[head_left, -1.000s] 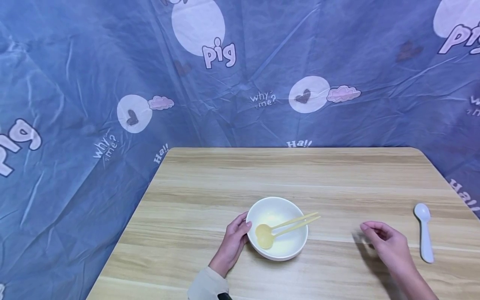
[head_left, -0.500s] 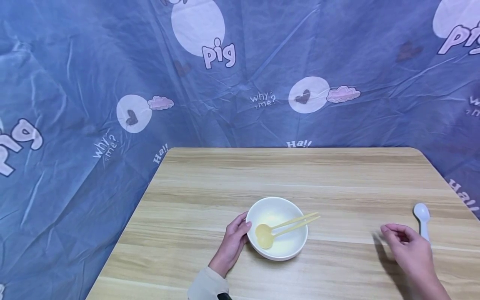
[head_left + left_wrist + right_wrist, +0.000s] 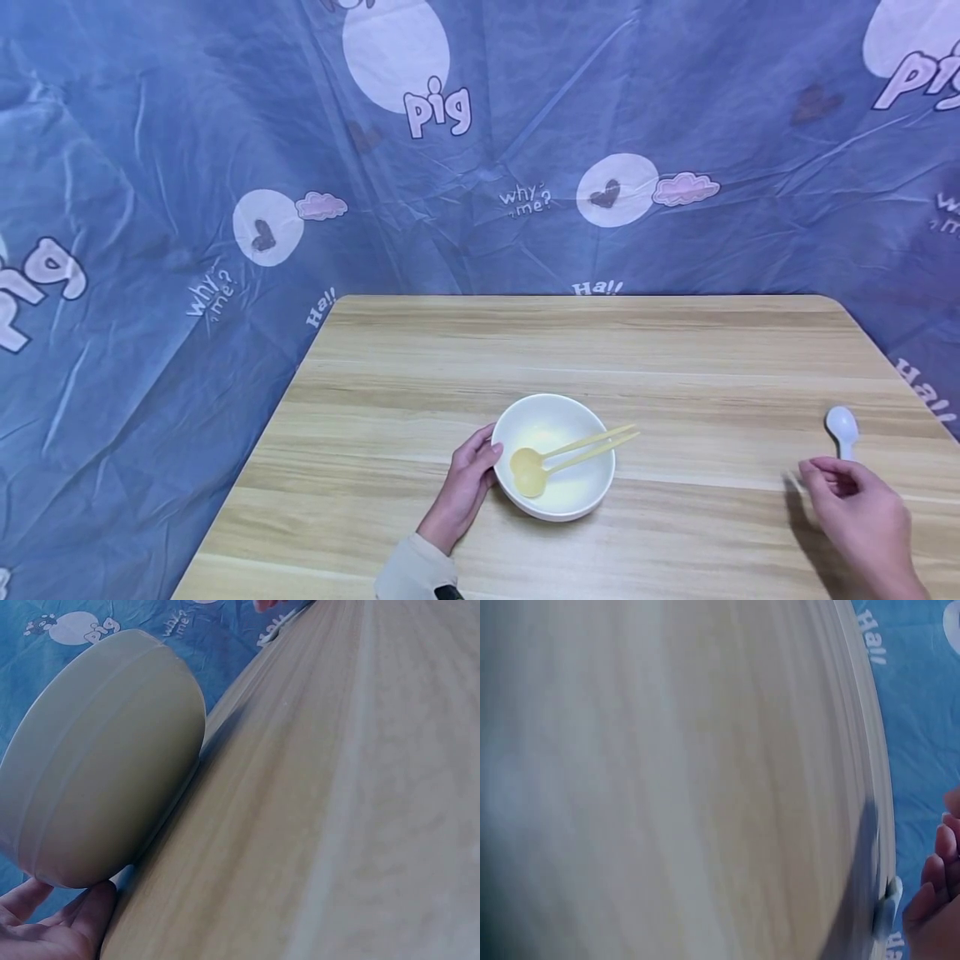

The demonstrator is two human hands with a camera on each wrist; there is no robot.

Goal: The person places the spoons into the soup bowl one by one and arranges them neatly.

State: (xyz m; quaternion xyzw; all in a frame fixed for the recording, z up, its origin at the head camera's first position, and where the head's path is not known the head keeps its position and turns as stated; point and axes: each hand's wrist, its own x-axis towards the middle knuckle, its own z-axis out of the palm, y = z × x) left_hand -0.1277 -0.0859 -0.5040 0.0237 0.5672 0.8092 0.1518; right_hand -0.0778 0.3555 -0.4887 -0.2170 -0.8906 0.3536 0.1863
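Observation:
A white bowl (image 3: pixel 556 417) (image 3: pixel 112 750) stands on the table, gripped at its left side by the left hand (image 3: pixel 465 487) (image 3: pixel 60 922), thumb at the rim and fingers against the outside. Inside lie two pale-yellow utensils (image 3: pixel 529 473) with round heads, their thin handles crossing the right rim. Over the lower part of a white spoon (image 3: pixel 842 424) (image 3: pixel 886 911) is the right hand (image 3: pixel 862 517) (image 3: pixel 936 889), fingers loosely curled, with nothing seen in it. It hides most of the spoon's handle, and its shadow falls on the table to its left.
The wooden table (image 3: pixel 600 333) reaches back to a blue printed cloth (image 3: pixel 480 233), which hangs behind it and along its left and right sides. The table's right edge runs close beyond the white spoon.
The right hand has moved to the right across the table and now covers the spoon's handle. The left hand and the bowl have not visibly moved.

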